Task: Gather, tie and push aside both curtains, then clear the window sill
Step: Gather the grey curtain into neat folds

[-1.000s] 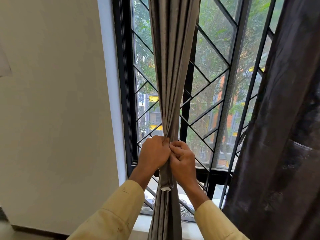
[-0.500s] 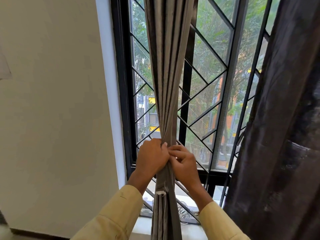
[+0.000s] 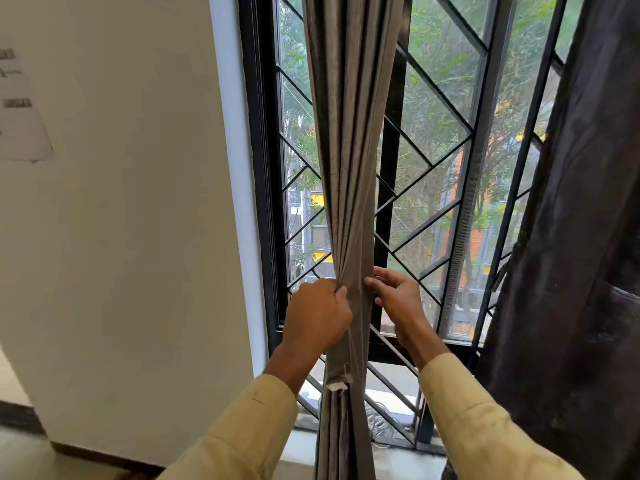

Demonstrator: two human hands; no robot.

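Gathering is done on the grey curtain (image 3: 349, 168): left hand (image 3: 317, 315) clenches its bunch, right hand (image 3: 398, 299) loosely open beside it; dark curtain (image 3: 571, 237) hangs loose right of it.

Blurred paper (image 3: 20, 109) on wall, dark curtain (image 3: 571, 271) cut off right

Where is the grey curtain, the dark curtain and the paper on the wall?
grey curtain (image 3: 349, 150), head view, gathered folds.
dark curtain (image 3: 581, 237), head view, middle of cloth.
paper (image 3: 20, 116), head view, sheet's middle.
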